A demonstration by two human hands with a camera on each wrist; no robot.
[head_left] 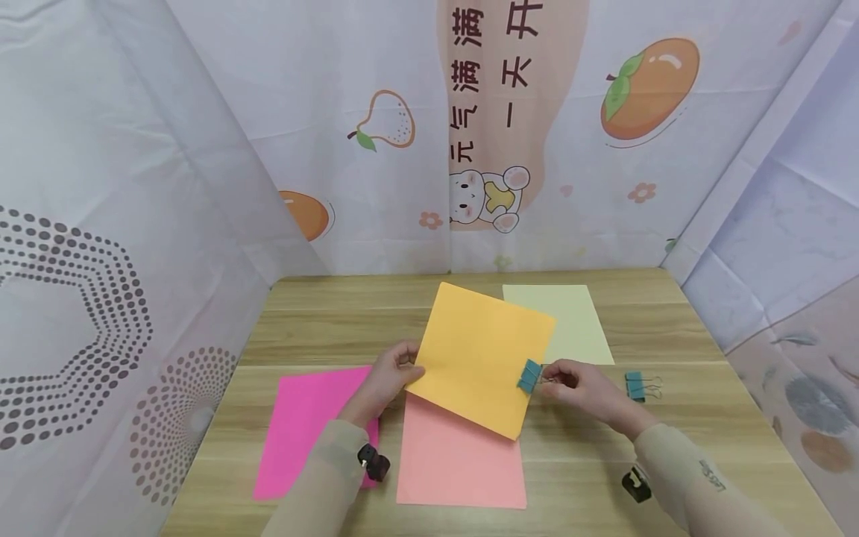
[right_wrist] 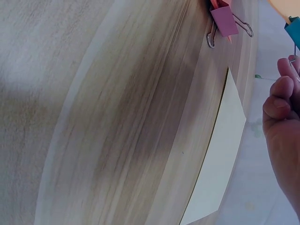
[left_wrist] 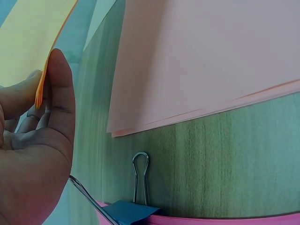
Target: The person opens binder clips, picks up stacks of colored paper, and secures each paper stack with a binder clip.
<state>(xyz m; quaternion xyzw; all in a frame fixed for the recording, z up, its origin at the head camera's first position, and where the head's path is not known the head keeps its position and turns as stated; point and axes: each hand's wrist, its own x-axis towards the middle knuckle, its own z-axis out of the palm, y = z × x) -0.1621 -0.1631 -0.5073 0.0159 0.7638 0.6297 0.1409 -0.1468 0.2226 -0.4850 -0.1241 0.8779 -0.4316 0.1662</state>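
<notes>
A stack of orange paper [head_left: 479, 358] is held up at a tilt, overlapping salmon-pink paper [head_left: 463, 470] in the head view. Its left edge is pinched between the thumb and fingers of my left hand [head_left: 385, 380]; several layered sheets show at that edge in the left wrist view. On the stack's right edge sits a teal binder clip [head_left: 530, 377]. My right hand [head_left: 590, 388] pinches this clip by its wire handle, fingers curled. The right wrist view catches only part of the right hand [right_wrist: 283, 122] and clip [right_wrist: 293, 33] at its right border.
Magenta paper [head_left: 312, 425] lies at left, with a teal binder clip [left_wrist: 131, 212] on its edge. Pale yellow paper [head_left: 570, 321] lies at back right. Another teal clip [head_left: 635, 386] rests right of my right hand. A pink clip [right_wrist: 225, 21] grips the salmon paper.
</notes>
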